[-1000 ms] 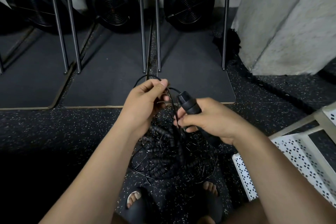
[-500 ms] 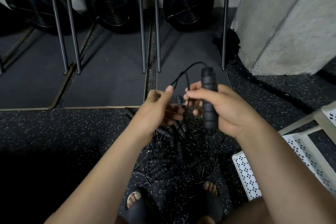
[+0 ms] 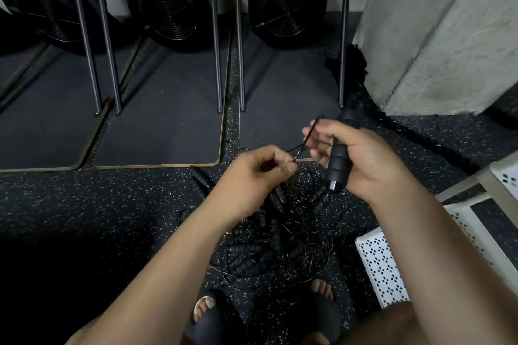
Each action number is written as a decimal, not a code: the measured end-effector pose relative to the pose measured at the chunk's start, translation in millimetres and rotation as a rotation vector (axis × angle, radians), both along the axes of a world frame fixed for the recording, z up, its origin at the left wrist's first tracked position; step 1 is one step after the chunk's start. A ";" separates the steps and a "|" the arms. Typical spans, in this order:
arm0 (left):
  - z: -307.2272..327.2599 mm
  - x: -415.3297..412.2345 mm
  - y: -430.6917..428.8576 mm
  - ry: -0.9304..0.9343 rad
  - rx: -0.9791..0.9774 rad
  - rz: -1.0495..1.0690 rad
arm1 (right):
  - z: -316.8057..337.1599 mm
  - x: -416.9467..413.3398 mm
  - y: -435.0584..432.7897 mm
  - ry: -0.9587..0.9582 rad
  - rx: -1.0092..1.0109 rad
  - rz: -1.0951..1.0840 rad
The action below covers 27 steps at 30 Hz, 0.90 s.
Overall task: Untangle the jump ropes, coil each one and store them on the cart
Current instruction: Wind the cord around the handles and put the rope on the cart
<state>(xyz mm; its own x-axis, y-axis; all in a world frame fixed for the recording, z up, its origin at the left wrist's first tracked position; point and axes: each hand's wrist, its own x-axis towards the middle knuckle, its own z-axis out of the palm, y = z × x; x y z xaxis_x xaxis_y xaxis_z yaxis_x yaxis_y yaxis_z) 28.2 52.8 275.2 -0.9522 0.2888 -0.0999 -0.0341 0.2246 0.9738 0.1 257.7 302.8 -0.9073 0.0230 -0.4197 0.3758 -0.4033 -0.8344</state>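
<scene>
black handle (image 3: 337, 166) in right hand (image 3: 364, 159), cord (image 3: 304, 141) pinched by left hand (image 3: 258, 173)

head cam, single view | worn high, facing forward-down at floor (image 3: 84, 204) | close on left hand (image 3: 252, 173) and right hand (image 3: 361, 159), centre | cart (image 3: 378, 266) 4 o'clock, feet (image 3: 206, 307) 6 o'clock
</scene>
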 end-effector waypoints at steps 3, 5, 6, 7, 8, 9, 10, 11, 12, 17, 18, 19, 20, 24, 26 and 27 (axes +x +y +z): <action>5.8 -3.0 -2.2 0.015 0.103 0.080 | -5.2 8.0 -7.9 0.015 0.346 0.167; 7.7 -6.6 -5.7 0.001 0.194 0.153 | -9.3 13.5 -16.4 0.027 0.476 0.314; 7.1 -8.6 -7.7 -0.021 0.249 0.183 | -11.0 16.5 -21.5 0.030 0.492 0.398; 6.7 -10.3 -9.8 -0.044 0.303 0.205 | -12.7 18.7 -26.7 0.037 0.499 0.466; 6.0 -11.9 -11.5 -0.062 0.350 0.223 | -14.6 20.2 -31.6 0.053 0.504 0.504; 6.7 -12.9 -12.8 -0.074 0.387 0.236 | -15.7 21.4 -36.2 0.076 0.505 0.511; 6.7 -13.7 -14.2 -0.083 0.418 0.247 | -16.5 22.0 -40.3 0.103 0.509 0.498; 6.8 -14.6 -15.8 -0.092 0.441 0.257 | -16.4 22.4 -43.6 0.127 0.512 0.482; 6.8 -15.3 -17.2 -0.099 0.464 0.263 | -16.6 22.5 -45.6 0.146 0.518 0.476; 14.1 -15.7 -20.0 -0.144 0.589 0.295 | -13.9 27.2 -49.9 0.177 0.595 0.495; 14.9 -15.9 -19.5 -0.150 0.600 0.294 | -13.2 29.1 -51.8 0.189 0.595 0.489; 15.9 -15.8 -19.2 -0.155 0.603 0.291 | -12.5 30.6 -54.0 0.205 0.605 0.477; 15.7 -15.9 -18.9 -0.159 0.599 0.290 | -12.4 31.3 -56.0 0.225 0.622 0.459; 17.5 -15.9 -19.4 -0.172 0.609 0.306 | -13.6 30.4 -59.7 0.264 0.656 0.431; 20.5 -15.2 -19.2 -0.180 0.621 0.314 | -12.0 31.2 -59.5 0.269 0.632 0.447; 21.3 -15.0 -19.4 -0.179 0.618 0.314 | -11.1 31.6 -59.0 0.274 0.608 0.454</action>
<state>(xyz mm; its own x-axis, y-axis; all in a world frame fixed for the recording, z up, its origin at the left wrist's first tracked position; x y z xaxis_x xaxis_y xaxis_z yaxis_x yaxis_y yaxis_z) 13.1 33.3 296.5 -0.9838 0.0582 -0.1693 -0.1782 -0.4129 0.8932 31.7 198.7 291.7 -0.9519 -0.2201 -0.2133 0.1438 0.2941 -0.9449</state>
